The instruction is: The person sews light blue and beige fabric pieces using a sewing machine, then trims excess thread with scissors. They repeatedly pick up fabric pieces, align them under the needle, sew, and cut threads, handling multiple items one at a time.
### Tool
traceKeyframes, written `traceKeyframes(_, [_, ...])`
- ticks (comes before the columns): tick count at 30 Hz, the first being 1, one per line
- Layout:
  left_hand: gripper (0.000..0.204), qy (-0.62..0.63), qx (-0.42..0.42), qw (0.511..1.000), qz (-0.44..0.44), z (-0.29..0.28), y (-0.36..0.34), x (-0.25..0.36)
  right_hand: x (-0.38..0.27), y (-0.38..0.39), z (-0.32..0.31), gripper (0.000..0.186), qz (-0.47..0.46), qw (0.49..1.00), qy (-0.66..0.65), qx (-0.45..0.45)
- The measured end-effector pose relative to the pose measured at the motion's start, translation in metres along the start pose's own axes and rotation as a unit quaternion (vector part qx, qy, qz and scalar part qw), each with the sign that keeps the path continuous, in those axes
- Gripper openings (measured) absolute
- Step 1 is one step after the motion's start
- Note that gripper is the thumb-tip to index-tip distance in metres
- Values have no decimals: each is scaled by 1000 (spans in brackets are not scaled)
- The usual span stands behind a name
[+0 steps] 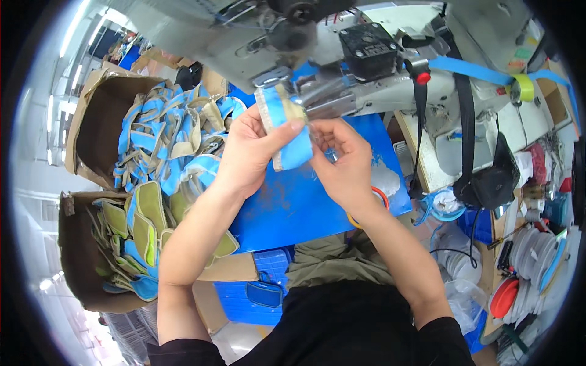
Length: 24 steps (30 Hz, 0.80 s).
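Observation:
Between my two hands is a blue and beige fabric piece (295,150) with a pale edge, held up close under the head of a sewing machine (372,91). My left hand (247,146) pinches it, thumb across its front. On its right side my right hand (342,155) has bent fingers at the edge of the piece; what lies between those fingertips is too small to make out. Below the hands is a blue work surface (287,213). Orange-handled scissors (381,196), partly hidden by my right forearm, lie on it.
At left stand a cardboard box (91,131) beside heaped blue and beige strips (171,131), and another box (82,256) of olive and blue pieces (146,213). Blue tape (470,68) runs along the machine at right. Spools of tape (531,262) stand far right.

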State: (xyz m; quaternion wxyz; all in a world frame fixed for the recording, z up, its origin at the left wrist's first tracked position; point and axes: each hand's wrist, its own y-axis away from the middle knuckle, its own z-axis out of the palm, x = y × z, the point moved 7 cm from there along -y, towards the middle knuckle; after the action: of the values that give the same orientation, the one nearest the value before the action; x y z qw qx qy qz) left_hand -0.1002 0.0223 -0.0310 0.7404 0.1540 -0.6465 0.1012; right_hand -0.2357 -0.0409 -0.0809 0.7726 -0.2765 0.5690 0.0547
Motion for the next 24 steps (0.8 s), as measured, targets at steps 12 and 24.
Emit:
traceKeyframes(12, [23, -78, 22, 997, 9, 1, -7, 7, -6, -1, 3, 30, 87, 989, -111, -48])
traceKeyframes(24, [24, 123, -26, 981, -147, 0, 8, -16, -7, 2, -3, 29, 163, 971, -150, -90])
